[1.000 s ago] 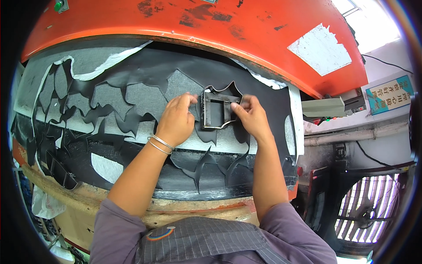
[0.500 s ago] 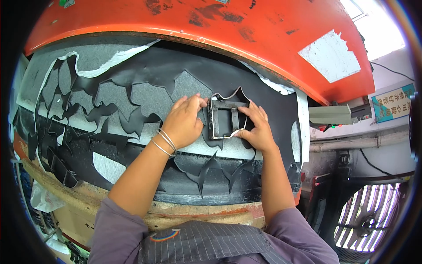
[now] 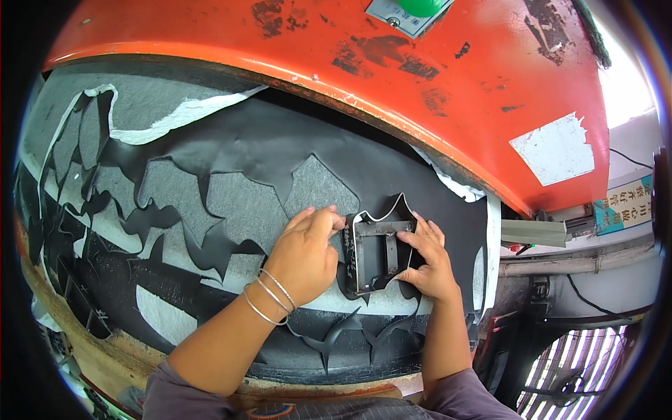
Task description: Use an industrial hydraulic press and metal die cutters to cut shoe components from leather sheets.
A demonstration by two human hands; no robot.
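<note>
A steel cutting die (image 3: 387, 227), an open frame with a wavy top edge and crossbars, rests on a black leather-like sheet (image 3: 231, 140). Gripping the die's right side is my right hand (image 3: 428, 264), its fingers on the top edge and thumb lower down. Beside the die's left wall, my left hand (image 3: 306, 252) has its fingers stretched forward and slightly bent, the tips near or against that wall; nothing shows in it. Left of the die, a row of cut-out holes bares a grey fibrous layer (image 3: 318, 189). My left wrist wears two bangles (image 3: 269, 297).
A red machine beam (image 3: 301, 42) with a green knob (image 3: 420, 5) spans the far side, above the sheet. Curled black offcuts (image 3: 91, 294) lie at the left. To the right are a pipe (image 3: 560, 264) and a fan (image 3: 570, 385). A wooden edge runs nearest me.
The view has tilted upward, so more of the red beam and its green knob show. My right hand still grips the die, which looks to be at about the same place on the sheet.
</note>
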